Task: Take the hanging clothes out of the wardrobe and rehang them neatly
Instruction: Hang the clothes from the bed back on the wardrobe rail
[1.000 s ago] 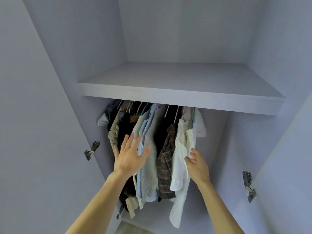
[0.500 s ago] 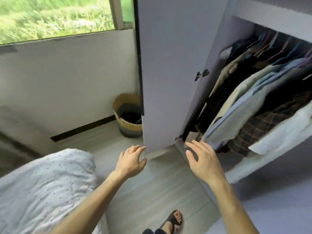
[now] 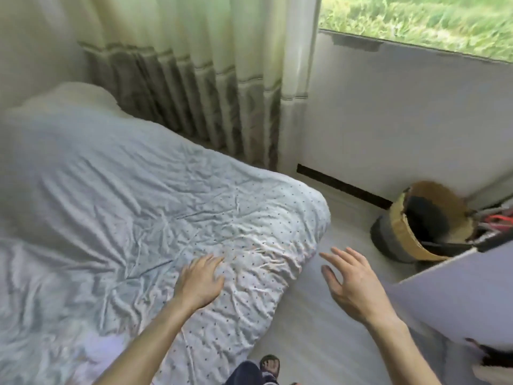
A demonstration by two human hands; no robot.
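My left hand (image 3: pixel 200 279) hovers over the near corner of the bed (image 3: pixel 133 207), fingers relaxed and holding nothing. My right hand (image 3: pixel 351 282) is spread open above the floor, to the right of the bed corner, also empty. The lilac wardrobe door (image 3: pixel 455 293) juts in at the right edge. A scrap of dark and white clothing (image 3: pixel 491 362) shows below the door at the bottom right; the hanging clothes themselves are out of view.
A woven basket (image 3: pixel 410 237) stands on the floor by the white wall, right of the bed. Pale curtains (image 3: pixel 205 87) hang behind the bed, with a window (image 3: pixel 416 20) above the wall. My sandalled foot (image 3: pixel 270 368) is on the light floor.
The view has swung left and down, from the wardrobe interior to the bed and floor. Both hands came away from the clothes and stay empty.
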